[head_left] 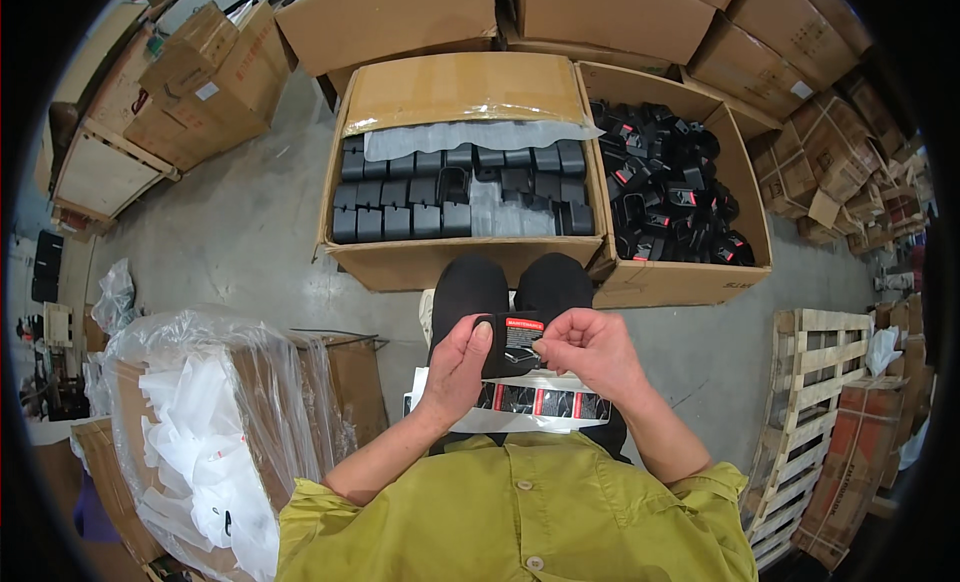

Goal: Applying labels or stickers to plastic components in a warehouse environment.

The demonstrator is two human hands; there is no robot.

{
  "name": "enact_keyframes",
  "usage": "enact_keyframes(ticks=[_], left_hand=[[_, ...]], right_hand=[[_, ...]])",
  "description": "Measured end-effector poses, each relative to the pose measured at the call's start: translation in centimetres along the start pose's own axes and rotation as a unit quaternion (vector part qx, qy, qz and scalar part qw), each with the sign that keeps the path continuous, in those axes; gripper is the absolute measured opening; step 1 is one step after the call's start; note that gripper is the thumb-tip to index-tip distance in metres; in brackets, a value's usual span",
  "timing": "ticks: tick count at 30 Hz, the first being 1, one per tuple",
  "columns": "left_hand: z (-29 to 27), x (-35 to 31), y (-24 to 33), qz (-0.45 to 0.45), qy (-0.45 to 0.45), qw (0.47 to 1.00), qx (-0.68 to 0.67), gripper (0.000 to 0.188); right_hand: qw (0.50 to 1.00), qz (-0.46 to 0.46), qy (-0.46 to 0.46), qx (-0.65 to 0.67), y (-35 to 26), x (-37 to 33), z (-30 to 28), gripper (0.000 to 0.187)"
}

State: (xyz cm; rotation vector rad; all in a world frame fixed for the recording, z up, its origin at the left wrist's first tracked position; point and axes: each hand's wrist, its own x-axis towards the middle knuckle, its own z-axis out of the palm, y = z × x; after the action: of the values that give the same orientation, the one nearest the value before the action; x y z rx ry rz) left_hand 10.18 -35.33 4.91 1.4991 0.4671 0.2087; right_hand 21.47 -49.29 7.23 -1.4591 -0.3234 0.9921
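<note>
Over my lap, my left hand (458, 368) is closed around a black plastic part (497, 362), its thumb on the upper left edge. A black label with a red top band (523, 334) lies against the part's face. At the right edge of that label, my right hand (592, 350) is closed in a pinch, thumb and index finger together. Whether the label is fully stuck down I cannot tell. Below both hands, a white backing strip with several black-and-red labels (540, 402) rests across my lap.
Ahead stands an open carton (450, 254) with rows of black plastic parts (400, 222). Right of it, another carton (690, 285) holds a heap of labelled black parts (670, 187). A plastic-lined box (345, 392) with white sheets stands left. A wooden pallet (815, 412) leans at right.
</note>
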Motion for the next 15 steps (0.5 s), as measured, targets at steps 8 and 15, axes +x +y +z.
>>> enact_keyframes(ticks=[8,15], left_hand=[[0.22,-0.12,-0.02,-0.004,-0.012,1.0,0.012,0.03],[0.38,-0.17,0.02,-0.001,-0.014,1.0,0.002,0.029]], right_hand=[[1.0,0.016,0.002,-0.01,0.0,-0.18,-0.03,0.012],[1.0,0.02,0.007,-0.01,-0.07,-0.18,0.0,0.009]])
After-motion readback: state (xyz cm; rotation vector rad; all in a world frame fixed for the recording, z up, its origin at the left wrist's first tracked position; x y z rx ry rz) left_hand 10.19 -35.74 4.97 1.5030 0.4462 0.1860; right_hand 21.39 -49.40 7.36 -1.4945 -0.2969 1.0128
